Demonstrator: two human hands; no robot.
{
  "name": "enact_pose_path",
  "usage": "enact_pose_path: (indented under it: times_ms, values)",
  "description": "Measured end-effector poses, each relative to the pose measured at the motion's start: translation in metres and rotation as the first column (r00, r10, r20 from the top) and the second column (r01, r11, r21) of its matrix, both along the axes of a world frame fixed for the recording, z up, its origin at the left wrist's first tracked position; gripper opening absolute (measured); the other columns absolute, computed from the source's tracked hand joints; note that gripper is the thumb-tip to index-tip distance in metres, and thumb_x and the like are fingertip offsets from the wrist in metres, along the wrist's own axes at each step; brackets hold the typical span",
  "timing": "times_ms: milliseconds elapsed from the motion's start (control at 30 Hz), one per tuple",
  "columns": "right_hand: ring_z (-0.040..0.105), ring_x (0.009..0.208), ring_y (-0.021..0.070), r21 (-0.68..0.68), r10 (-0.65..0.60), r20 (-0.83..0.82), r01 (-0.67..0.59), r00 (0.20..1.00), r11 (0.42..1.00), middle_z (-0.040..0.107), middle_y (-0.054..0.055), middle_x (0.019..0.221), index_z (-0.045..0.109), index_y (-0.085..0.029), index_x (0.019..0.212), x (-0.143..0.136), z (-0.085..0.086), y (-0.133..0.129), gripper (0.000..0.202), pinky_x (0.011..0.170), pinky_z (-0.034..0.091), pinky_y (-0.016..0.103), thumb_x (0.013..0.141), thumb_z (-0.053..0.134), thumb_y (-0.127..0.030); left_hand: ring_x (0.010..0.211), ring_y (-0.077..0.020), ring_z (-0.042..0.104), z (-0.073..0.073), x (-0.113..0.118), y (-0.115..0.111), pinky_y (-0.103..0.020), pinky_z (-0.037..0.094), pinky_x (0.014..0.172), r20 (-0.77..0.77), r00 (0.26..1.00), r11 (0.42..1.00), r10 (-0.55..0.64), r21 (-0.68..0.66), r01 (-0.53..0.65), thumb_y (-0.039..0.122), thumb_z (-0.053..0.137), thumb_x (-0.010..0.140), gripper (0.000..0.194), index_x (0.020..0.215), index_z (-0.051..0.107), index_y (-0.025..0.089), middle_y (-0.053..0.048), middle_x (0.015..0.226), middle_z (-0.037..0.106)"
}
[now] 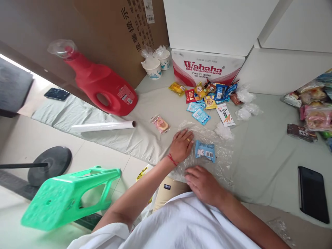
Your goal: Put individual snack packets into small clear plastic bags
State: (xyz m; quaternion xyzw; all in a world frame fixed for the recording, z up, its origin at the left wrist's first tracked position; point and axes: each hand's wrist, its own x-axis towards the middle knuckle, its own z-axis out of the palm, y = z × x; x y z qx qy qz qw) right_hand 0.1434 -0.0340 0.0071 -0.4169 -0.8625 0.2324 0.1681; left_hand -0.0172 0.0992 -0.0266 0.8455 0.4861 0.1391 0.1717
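Observation:
A clear plastic sheet (223,162) lies wrinkled on the cloth in front of me. On it rests a small light-blue snack packet (205,151) with a barcode. My left hand (182,144) lies flat on the sheet's left part, fingers stretched out just beside the packet. Nearer to me, my right hand (203,185) touches the sheet's near edge with its fingers extended and slightly bent. Neither hand touches the packet. A crumpled bit of clear plastic (223,130) sits at the sheet's far right corner.
Several small snack packets (210,101) lie before a Wahaha carton (204,69). To the left are a pink snack packet (160,123), a white roll (103,126), a red jug (106,86) and a green stool (70,197). A black phone (313,193) and more snacks (317,116) are at right.

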Motion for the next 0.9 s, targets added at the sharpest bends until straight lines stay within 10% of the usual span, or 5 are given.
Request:
enact_pose_path:
  times_ms: [167, 333, 667, 900]
  values:
    - [0.049, 0.134, 0.0311, 0.152, -0.250, 0.030, 0.243, 0.968, 0.958, 0.061, 0.012, 0.144, 0.059, -0.020, 0.145, 0.041, 0.021, 0.034, 0.048, 0.112, 0.045, 0.052, 0.098, 0.051, -0.014, 0.157, -0.0273, 0.034, 0.003, 0.004, -0.016, -0.063, 0.010, 0.129, -0.133, 0.991, 0.999, 0.031, 0.033, -0.027, 0.035, 0.028, 0.109, 0.052, 0.156, 0.048, 0.025, -0.007, 0.164, 0.046]
    - [0.030, 0.152, 0.0396, 0.106, -0.216, 0.268, 0.194, 0.939, 0.975, 0.058, 0.013, 0.148, 0.052, -0.018, 0.152, 0.065, 0.008, 0.065, 0.062, 0.124, 0.024, 0.067, 0.091, 0.063, -0.021, 0.160, -0.0289, 0.027, 0.005, 0.002, -0.021, -0.067, 0.003, 0.129, -0.175, 0.984, 0.999, 0.013, 0.031, -0.008, 0.046, 0.031, 0.108, 0.057, 0.162, 0.038, 0.027, -0.007, 0.169, 0.037]
    - [0.041, 0.143, 0.0334, 0.112, -0.215, 0.011, 0.212, 0.977, 0.971, 0.060, 0.014, 0.137, 0.050, -0.022, 0.150, 0.059, 0.018, 0.062, 0.057, 0.117, 0.042, 0.056, 0.094, 0.061, -0.024, 0.160, -0.0226, 0.027, 0.000, -0.004, -0.019, -0.066, 0.005, 0.131, -0.114, 0.992, 0.998, 0.059, 0.005, -0.058, 0.038, 0.016, 0.111, 0.056, 0.161, 0.039, 0.030, -0.002, 0.170, 0.035]
    - [0.044, 0.140, 0.0377, 0.004, -0.199, 0.140, 0.201, 0.970, 0.980, 0.059, 0.017, 0.140, 0.052, -0.016, 0.150, 0.048, -0.012, 0.060, 0.059, 0.118, 0.037, 0.062, 0.093, 0.065, -0.027, 0.157, -0.0235, 0.035, 0.002, -0.006, -0.017, -0.065, 0.010, 0.131, -0.056, 0.995, 0.996, 0.089, -0.023, -0.090, 0.036, 0.023, 0.111, 0.052, 0.156, 0.048, 0.031, -0.002, 0.166, 0.044]
